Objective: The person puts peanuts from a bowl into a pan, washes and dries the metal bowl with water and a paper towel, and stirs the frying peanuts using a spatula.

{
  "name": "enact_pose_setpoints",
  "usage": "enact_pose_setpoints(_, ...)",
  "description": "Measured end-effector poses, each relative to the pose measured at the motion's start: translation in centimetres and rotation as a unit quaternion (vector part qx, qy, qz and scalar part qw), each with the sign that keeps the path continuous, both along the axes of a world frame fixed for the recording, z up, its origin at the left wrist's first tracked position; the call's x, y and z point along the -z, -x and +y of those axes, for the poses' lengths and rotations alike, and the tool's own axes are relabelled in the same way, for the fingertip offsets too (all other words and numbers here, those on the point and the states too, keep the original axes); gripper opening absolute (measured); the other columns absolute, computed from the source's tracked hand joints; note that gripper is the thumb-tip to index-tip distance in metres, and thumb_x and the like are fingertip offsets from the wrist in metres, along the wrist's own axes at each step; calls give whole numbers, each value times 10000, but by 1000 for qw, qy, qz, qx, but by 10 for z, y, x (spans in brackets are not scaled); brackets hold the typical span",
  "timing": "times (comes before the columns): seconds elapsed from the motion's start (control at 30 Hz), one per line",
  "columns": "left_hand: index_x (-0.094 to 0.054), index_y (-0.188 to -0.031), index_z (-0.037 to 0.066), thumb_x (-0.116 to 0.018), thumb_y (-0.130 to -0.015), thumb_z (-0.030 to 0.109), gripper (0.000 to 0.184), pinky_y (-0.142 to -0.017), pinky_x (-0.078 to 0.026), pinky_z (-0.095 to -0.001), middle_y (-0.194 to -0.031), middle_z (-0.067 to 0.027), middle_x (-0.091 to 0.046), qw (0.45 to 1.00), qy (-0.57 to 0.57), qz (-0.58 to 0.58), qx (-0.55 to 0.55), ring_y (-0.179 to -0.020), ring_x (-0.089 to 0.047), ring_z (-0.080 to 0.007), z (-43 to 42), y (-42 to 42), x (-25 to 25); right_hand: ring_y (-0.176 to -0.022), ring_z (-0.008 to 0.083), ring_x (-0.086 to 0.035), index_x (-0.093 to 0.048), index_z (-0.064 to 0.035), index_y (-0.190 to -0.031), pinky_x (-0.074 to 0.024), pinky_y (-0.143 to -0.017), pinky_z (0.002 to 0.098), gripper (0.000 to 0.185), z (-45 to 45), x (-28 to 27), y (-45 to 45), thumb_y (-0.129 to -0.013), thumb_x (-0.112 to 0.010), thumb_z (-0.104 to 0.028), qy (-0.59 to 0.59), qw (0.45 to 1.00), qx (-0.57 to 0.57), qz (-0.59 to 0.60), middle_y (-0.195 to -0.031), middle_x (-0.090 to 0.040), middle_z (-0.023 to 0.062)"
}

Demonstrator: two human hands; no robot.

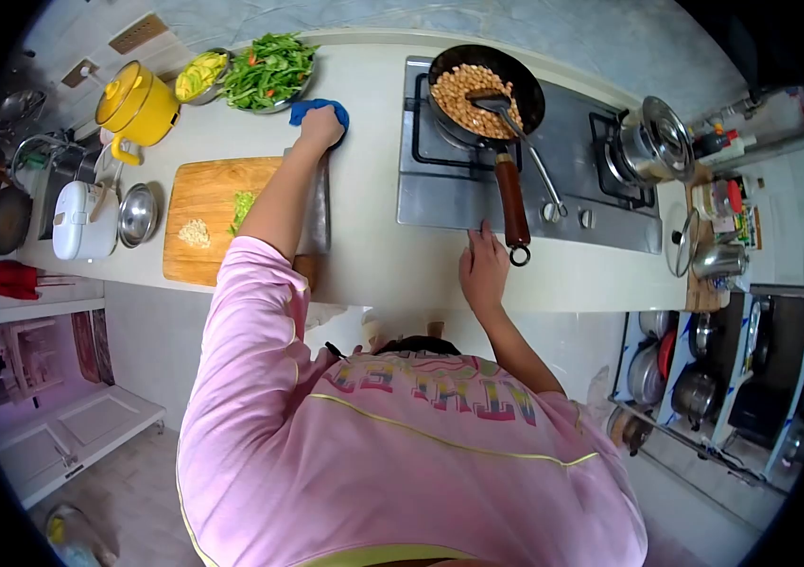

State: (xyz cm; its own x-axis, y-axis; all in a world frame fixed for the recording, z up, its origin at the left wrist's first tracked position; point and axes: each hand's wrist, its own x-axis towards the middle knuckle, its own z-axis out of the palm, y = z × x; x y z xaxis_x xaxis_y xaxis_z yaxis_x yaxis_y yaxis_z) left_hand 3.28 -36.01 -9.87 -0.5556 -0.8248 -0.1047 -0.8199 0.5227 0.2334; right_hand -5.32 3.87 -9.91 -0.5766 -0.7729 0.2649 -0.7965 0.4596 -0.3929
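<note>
My left hand [322,125] is closed on a blue cloth [302,111], pressed to the counter beyond the cutting board. My right hand [484,267] rests at the stove's front edge with its fingers stretched out, holding nothing. Just right of it is the wooden handle of a wok [536,97], which sits on the left burner. Peanut-like tan pieces [463,83] fill the wok's middle, and a spatula [489,100] leans in it. Below my left forearm lies the wooden cutting board [203,184] with chopped pale bits [195,233] and chopped green bits [243,206]. A cleaver blade [319,208] shows partly behind the arm.
Left of the cloth stand a bowl of green strips [269,71], a bowl of yellow slices [201,76] and a yellow pot [137,102]. A metal bowl [138,214] and white appliance [86,219] flank the board. A lidded pot [646,144] is on the right burner.
</note>
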Motion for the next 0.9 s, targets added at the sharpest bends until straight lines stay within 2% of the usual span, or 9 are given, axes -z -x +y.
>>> enact_pose_setpoints(0.1,-603,-1007,34,-521,-733,132,302,-809,-462,-415,-944,-209,-617,993,50,-18,108,-939,-566,-347,31,11,-25,-1080,331,-454,-532,-39,-1121,-372,-874,426,350,1,3,3,-774,-528,-85,9,1000,-1,3,-1280,-439,162)
enact_pose_setpoints(0.27,-580,-1048,70,-652,-669,247,425,-799,-457,-402,-938,-194,-608,985,-42,2,170,-915,-554,-351,75,20,-29,-1100,324,-463,-539,-51,-1106,-387,-875,444,342,4,8,4,-767,-531,-96,10,1000,-5,-20,-1271,-448,155)
enact_pose_setpoints(0.37,-570,-1057,70,-653,-676,251,430,-791,-459,-406,-926,-205,-605,988,-20,3,155,-909,-556,-358,113,6,-16,-1088,320,-478,-537,-60,-1096,-389,-859,448,334,4,14,6,-765,-540,-102,27,1000,-2,2,-1256,-471,153)
enact_pose_setpoints(0.47,-559,-1014,52,-655,-667,240,407,-777,-462,-411,-924,-215,-597,988,-81,23,128,-889,-565,-372,161,-22,-25,-1049,326,-501,-535,-72,-1096,-386,-843,442,347,6,9,5,-751,-563,-94,57,998,-1,9,-1250,-488,145)
enact_pose_setpoints(0.57,-538,-1057,50,-645,-697,220,412,-787,-459,-407,-980,-248,-564,988,-120,49,85,-892,-565,-386,214,-49,-34,-1007,296,-478,-550,-69,-1121,-356,-877,427,342,7,13,5,-782,-544,-113,84,996,-3,4,-1004,-557,127)
enact_pose_setpoints(0.63,-550,-1060,63,-668,-683,212,423,-794,-455,-400,-1005,-259,-543,982,-160,65,73,-887,-561,-388,242,-62,-35,-1032,296,-470,-549,-62,-1120,-351,-887,428,345,8,11,5,-779,-547,-114,97,995,-7,7,-1018,-558,132)
enact_pose_setpoints(0.7,-559,-1050,48,-667,-683,192,409,-715,-484,-356,-917,-201,-575,974,-180,82,113,-799,-600,-305,261,-71,-25,-1045,302,-468,-547,-49,-1117,-351,-890,432,344,8,11,5,-779,-547,-110,116,993,-22,2,-1042,-557,140)
enact_pose_setpoints(0.8,-604,-988,74,-619,-698,129,295,-632,-482,-300,-764,-98,-591,894,-372,248,-16,-690,-583,-213,250,-75,-21,-1058,330,-469,-536,-24,-1122,-355,-897,447,346,12,26,13,-783,-538,-98,145,987,-49,-48,-1098,-545,160)
enact_pose_setpoints(0.9,-601,-963,69,-577,-735,87,230,-574,-466,-247,-761,-29,-573,860,-370,349,-50,-659,-549,-112,214,-76,-58,-1092,373,-455,-511,-9,-1152,-349,-926,459,369,24,35,22,-793,-527,-91,161,978,-56,-120,-1175,-510,191)
